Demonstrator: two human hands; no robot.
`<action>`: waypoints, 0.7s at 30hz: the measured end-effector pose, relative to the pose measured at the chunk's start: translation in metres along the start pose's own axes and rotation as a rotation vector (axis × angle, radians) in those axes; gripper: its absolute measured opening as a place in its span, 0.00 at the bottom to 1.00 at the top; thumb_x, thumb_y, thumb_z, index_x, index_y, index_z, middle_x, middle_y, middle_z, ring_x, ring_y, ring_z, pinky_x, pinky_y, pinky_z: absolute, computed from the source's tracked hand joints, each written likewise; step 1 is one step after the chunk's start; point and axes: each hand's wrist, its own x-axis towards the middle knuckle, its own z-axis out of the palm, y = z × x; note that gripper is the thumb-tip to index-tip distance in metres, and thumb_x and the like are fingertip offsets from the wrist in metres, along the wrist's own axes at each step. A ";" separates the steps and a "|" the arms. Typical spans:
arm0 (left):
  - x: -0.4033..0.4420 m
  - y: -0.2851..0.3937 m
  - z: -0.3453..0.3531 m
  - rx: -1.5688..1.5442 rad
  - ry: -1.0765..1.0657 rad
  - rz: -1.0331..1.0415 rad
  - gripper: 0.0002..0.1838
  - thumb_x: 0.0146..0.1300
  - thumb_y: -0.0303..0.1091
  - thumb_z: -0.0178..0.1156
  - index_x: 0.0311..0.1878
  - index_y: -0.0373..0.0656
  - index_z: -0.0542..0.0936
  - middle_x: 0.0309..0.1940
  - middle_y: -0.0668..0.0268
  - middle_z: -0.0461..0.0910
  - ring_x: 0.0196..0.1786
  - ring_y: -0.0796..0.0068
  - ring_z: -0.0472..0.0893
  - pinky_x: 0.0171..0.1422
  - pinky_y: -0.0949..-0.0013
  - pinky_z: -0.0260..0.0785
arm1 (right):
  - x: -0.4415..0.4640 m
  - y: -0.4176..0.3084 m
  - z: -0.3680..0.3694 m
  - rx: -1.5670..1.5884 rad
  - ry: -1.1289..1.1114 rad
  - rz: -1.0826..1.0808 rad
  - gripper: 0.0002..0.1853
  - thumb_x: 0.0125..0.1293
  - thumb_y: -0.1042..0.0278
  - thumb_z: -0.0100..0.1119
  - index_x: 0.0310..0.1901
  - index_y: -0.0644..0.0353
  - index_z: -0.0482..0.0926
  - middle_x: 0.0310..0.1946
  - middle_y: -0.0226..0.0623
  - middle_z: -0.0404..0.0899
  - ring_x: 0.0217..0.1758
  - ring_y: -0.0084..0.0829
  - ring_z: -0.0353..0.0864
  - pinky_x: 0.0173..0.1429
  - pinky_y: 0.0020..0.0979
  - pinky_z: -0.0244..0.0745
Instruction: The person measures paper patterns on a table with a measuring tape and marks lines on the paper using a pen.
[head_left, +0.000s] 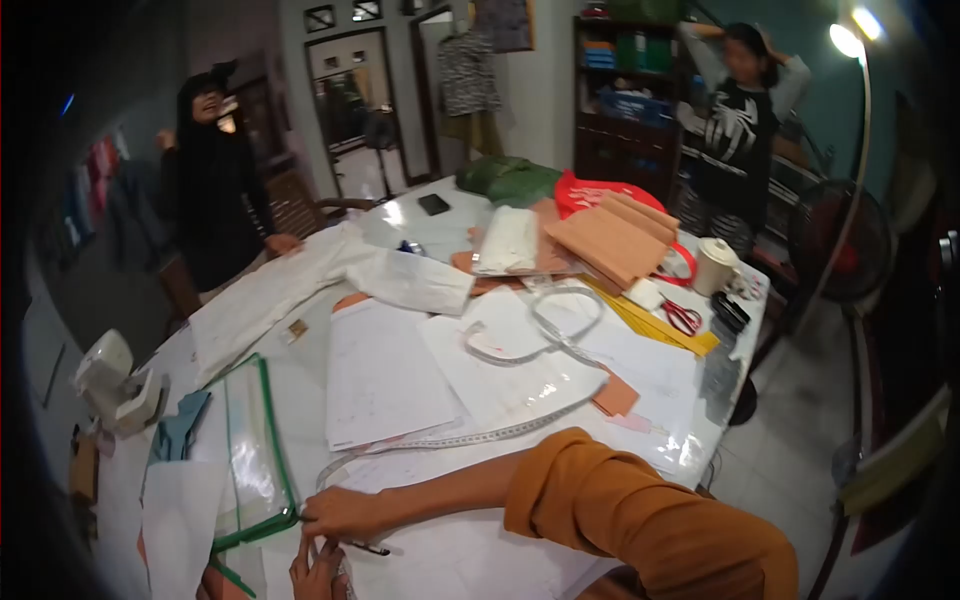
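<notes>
My right hand (345,513) reaches in from the right in a rolled brown sleeve, low over the white paper, its fingers curled down. A grey measuring tape (470,437) runs across the papers and bends in to these fingers. Just below, my left hand (318,574) shows only in part, its fingertips drawn together against the right one; what they pinch is hidden. A dark pen (370,547) pokes out between the hands; which one bears it I cannot tell. A clear pouch with a green zip edge (262,440) lies by my right fingertips.
White pattern sheets (385,375) cover the table's middle. Beyond lie a white garment (290,285), folded orange cloth (615,240), a yellow ruler (650,325) and red-handled scissors (682,318). One person (215,190) stands far left, another (740,130) far right. A fan (840,240) stands at right.
</notes>
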 end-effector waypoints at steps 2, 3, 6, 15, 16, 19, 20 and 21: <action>-0.008 -0.001 0.006 0.046 0.035 0.010 0.23 0.66 0.27 0.56 0.65 0.37 0.73 0.71 0.54 0.68 0.77 0.43 0.58 0.77 0.47 0.52 | -0.003 0.002 -0.005 -0.056 -0.001 0.023 0.14 0.53 0.69 0.63 0.43 0.58 0.77 0.36 0.42 0.75 0.43 0.47 0.78 0.42 0.45 0.73; -0.006 0.003 0.006 0.034 0.086 -0.010 0.22 0.62 0.26 0.61 0.61 0.39 0.76 0.71 0.64 0.70 0.76 0.43 0.59 0.75 0.45 0.54 | -0.005 0.003 -0.008 -0.099 0.013 0.026 0.15 0.52 0.70 0.63 0.43 0.58 0.76 0.35 0.42 0.75 0.42 0.47 0.78 0.41 0.45 0.73; -0.006 -0.001 0.004 0.086 0.047 0.001 0.21 0.65 0.29 0.60 0.62 0.41 0.75 0.73 0.66 0.67 0.78 0.43 0.56 0.75 0.45 0.54 | -0.003 -0.004 -0.015 -0.117 -0.036 0.106 0.14 0.52 0.72 0.64 0.42 0.59 0.75 0.34 0.42 0.76 0.41 0.46 0.80 0.40 0.45 0.74; -0.005 0.000 0.002 0.096 0.030 0.003 0.23 0.66 0.29 0.60 0.65 0.43 0.75 0.76 0.67 0.62 0.81 0.44 0.49 0.78 0.47 0.51 | -0.002 -0.001 -0.029 0.097 0.131 0.254 0.10 0.55 0.72 0.60 0.40 0.57 0.78 0.24 0.34 0.79 0.29 0.40 0.80 0.35 0.39 0.72; -0.005 -0.005 0.003 0.103 0.034 0.010 0.23 0.66 0.29 0.60 0.66 0.44 0.75 0.76 0.67 0.62 0.81 0.44 0.49 0.78 0.47 0.51 | -0.002 0.002 -0.029 0.158 0.153 0.303 0.07 0.58 0.71 0.58 0.39 0.57 0.79 0.22 0.36 0.80 0.27 0.38 0.80 0.35 0.36 0.72; -0.004 -0.012 0.007 0.086 0.062 -0.015 0.25 0.66 0.29 0.60 0.67 0.46 0.74 0.75 0.67 0.64 0.81 0.43 0.49 0.77 0.47 0.50 | -0.004 0.007 -0.021 0.135 0.177 0.582 0.07 0.63 0.78 0.58 0.41 0.60 0.83 0.29 0.35 0.84 0.32 0.26 0.83 0.36 0.28 0.76; -0.003 -0.013 0.007 0.069 0.078 -0.008 0.24 0.66 0.29 0.60 0.66 0.46 0.74 0.75 0.67 0.65 0.81 0.43 0.49 0.77 0.47 0.51 | -0.011 0.021 -0.006 0.149 0.243 0.580 0.08 0.62 0.81 0.59 0.41 0.62 0.83 0.30 0.36 0.84 0.35 0.25 0.83 0.41 0.28 0.78; -0.003 -0.015 0.009 0.050 0.092 -0.002 0.24 0.66 0.29 0.60 0.66 0.46 0.74 0.74 0.67 0.65 0.81 0.43 0.49 0.77 0.47 0.51 | -0.013 0.027 -0.002 0.396 0.333 0.627 0.07 0.67 0.73 0.54 0.39 0.60 0.83 0.25 0.31 0.79 0.27 0.21 0.76 0.31 0.27 0.70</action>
